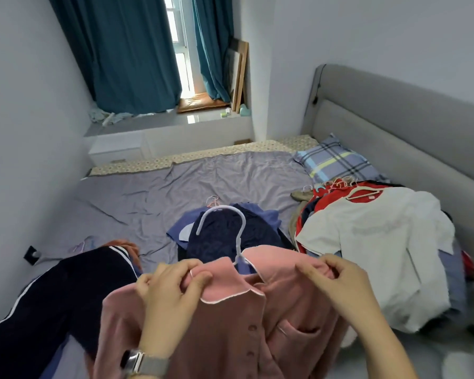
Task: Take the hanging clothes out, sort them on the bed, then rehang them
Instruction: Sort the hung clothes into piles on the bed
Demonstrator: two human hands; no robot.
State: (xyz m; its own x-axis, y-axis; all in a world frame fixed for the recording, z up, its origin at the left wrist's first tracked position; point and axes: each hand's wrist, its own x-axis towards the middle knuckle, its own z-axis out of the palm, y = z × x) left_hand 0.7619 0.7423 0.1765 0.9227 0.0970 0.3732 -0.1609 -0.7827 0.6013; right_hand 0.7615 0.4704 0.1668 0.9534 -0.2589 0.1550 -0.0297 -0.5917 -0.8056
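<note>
Both hands are up on the pink pyjama top (230, 318), and this looks like the sorting stage. The left hand (167, 285) has fingers curled tight on the left shoulder seam by the collar; the right hand (337, 280) pinches the right shoulder fabric the same way. To do it well, keep both grips level so the hanger (231, 231) stays seated inside the neck, then lower the top flat without letting a shoulder slip off. The top hangs just below the fingers, in front of the bed (203, 176). It is soft, fleecy pink with white piping on the collar, buttons down the front and a chest pocket under the right fingers. The pale hook rises between the two hands.
</note>
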